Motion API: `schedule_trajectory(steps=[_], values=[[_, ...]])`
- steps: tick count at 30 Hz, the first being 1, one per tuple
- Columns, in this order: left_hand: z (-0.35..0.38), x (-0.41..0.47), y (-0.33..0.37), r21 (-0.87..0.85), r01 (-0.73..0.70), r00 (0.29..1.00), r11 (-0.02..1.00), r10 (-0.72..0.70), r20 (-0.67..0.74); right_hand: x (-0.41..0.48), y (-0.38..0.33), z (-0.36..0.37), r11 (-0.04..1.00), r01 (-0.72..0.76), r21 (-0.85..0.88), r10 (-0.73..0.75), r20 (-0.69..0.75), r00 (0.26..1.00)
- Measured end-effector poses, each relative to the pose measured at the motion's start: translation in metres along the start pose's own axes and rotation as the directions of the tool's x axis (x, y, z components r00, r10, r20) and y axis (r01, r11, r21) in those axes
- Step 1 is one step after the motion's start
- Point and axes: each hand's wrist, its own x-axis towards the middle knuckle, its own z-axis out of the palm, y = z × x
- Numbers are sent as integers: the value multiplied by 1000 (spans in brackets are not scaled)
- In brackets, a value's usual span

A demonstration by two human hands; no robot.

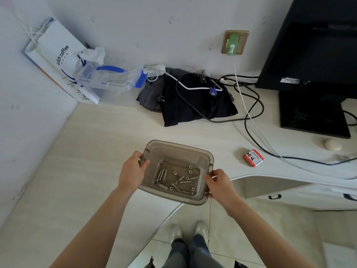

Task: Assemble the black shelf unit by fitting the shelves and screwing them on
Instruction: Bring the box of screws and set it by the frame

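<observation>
Both hands (133, 171) (220, 183) hold screw tray (204, 155) over desk (92, 151).

Domestic study or home-office corner. Pale wood-grain desk (100, 144) with black monitor (313, 55), wall socket (243, 42) holding green charger (231, 45), trailing cables (245, 124), folded dark clothing (193, 107), coffee-shop paper bag (58, 53). Tiled floor (251, 238) below.

A white coffee paper bag (58, 60) is leaning in the far left corner of the pale desk (96, 142), with a clear plastic box (108, 80) lying just beside it. A dark garment (193, 105) is lying by the far wall, black cables (249, 105) trailing across it. A green charger (231, 44) is sitting in the wall socket (242, 41). A black monitor (313, 55) is standing far right, a red-and-white packet (253, 158) lying nearer.
</observation>
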Motion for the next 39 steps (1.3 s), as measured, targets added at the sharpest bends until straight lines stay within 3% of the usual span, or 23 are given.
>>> schedule_trajectory(steps=[10, 16, 29, 34, 39], values=[[3, -56, 11, -149, -21, 994, 989, 5, -106, -20, 17, -17, 980, 127, -152, -152, -170, 974], [8, -95, 9, -211, -31, 999, 977, 24, -35, -54, 44, -19, 972, 166, -169, -213, -315, 925], [9, -189, -18, -219, -316, 913, 923, 358, 193, -191, 162, 24, 985, 60, 159, 58, -647, 760], [25, -230, -15, -189, -403, 837, 896, 444, 319, -245, 207, 27, 971, 4, 239, 174, -716, 676], [46, -272, -9, -204, -529, 715, 824, 562, 415, -301, 256, 34, 947, -27, 321, 279, -774, 568]])
